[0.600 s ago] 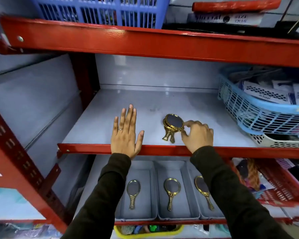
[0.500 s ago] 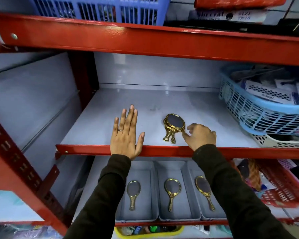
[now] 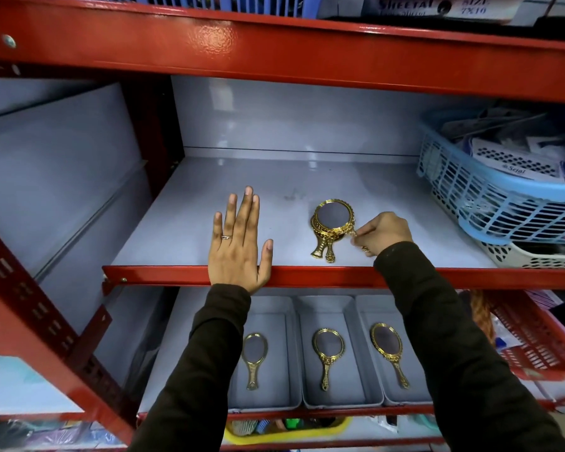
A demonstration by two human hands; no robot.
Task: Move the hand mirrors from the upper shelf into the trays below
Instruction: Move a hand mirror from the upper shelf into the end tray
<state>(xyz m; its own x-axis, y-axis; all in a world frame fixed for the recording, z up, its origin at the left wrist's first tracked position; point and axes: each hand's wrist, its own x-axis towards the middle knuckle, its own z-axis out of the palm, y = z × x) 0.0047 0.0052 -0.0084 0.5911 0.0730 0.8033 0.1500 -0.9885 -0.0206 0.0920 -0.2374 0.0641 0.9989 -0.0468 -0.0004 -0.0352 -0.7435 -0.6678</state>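
Note:
A small stack of gold-framed hand mirrors lies on the upper grey shelf, handles toward the front edge. My right hand is closed on the handle of the top mirror, at the stack's right side. My left hand rests flat on the shelf's front edge with fingers spread, holding nothing. On the shelf below stand three grey trays: the left tray, the middle tray and the right tray. Each holds one gold mirror.
A light blue basket full of packets stands on a white basket at the shelf's right end. A red basket sits right of the trays. A red beam crosses overhead. A yellow tray lies on the shelf beneath.
My right hand has gone from touching the stack's right edge to closing on the top mirror's handle, which now points right. My left hand has stayed put.

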